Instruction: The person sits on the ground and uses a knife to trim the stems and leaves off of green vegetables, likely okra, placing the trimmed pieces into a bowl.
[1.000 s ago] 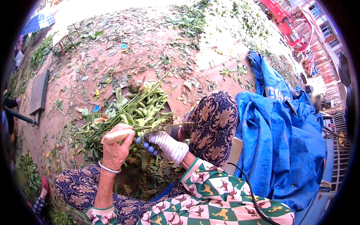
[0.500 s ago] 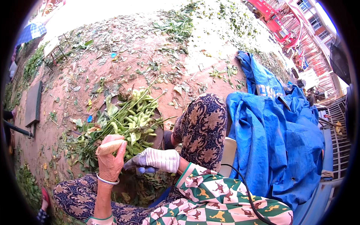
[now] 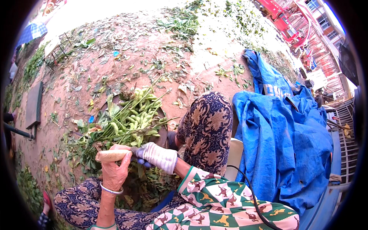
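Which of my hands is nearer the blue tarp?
Right. The gloved right hand is left of the blue tarp, not touching it; the bare left hand is farther left.

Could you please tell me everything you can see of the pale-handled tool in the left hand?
The tool shows a thick, rounded, pale tan handle that looks like wood. It lies roughly level across the left hand, gripped between thumb and fingers, with its blunt end toward the left. The dark patch beyond the thumb may be its metal or a fingertip of the gloved right hand; I cannot tell. The rest is hidden.
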Demonstrator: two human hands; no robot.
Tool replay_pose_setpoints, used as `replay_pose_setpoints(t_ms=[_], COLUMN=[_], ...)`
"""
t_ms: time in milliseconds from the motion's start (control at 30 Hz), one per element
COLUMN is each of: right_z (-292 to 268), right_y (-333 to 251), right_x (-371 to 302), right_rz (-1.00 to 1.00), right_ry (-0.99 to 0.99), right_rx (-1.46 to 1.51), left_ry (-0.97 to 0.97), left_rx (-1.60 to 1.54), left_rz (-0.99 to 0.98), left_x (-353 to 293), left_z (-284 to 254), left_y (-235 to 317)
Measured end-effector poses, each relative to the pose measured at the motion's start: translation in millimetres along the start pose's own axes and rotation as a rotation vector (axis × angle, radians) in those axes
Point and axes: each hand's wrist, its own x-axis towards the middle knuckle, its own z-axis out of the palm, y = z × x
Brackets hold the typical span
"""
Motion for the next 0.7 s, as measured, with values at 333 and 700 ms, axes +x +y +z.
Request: replay_pose_setpoints(t_ms=[333, 700], right_z=[-0.1, 10.0], right_y=[2.1, 4.8], right_x=[3.8, 7.0], right_rz=[-0.077, -0.254], right_ry=[-0.106, 0.073], right_rx=[0.043, -0.368], left_ry=[0.166, 0.17], left_rx=[-0.523, -0.316], left_rz=[-0.394, -0.238], left_x=[-2.8, -4.5], left_z=[-14.6, -4.7], left_y=[-6.6, -17.3])
